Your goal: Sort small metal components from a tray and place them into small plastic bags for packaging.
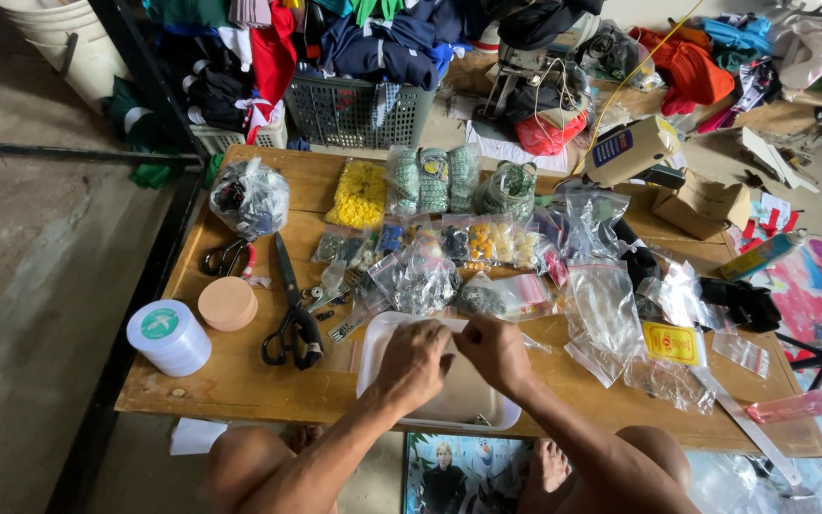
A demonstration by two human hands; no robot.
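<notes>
While both hands meet over the near edge of the wooden bench (pixel 240 381), they hover above a white rectangular tray (pixel 378 357). Tray long axis runs left to right, parallel to the bench's near edge; it lies flat, open side up, directly in front of the person.

Left hand (pixel 414 362): knuckles up, fingers curled together toward the right hand. Right hand (pixel 497 350): fingers pinched together at the meeting point. Whatever sits between the fingertips is too small to make out; cannot tell whether either hand is clamped on anything.

Left of the tray: large black scissors (pixel 292 319), long axis near-vertical in view, blades pointing away from the person, handles near. Further left: a peach-coloured round disc (pixel 227 304) and a white tape roll (pixel 168 337), just beside each other. Small red-handled scissors (pixel 227 258) lie behind the disc.

Beyond the tray: many clear plastic bags (pixel 425 281) of small parts, a bag of yellow pieces (pixel 359 195), and a knotted bag of dark items (pixel 249 198). Right of the hands: a yellow packet (pixel 671 343).
</notes>
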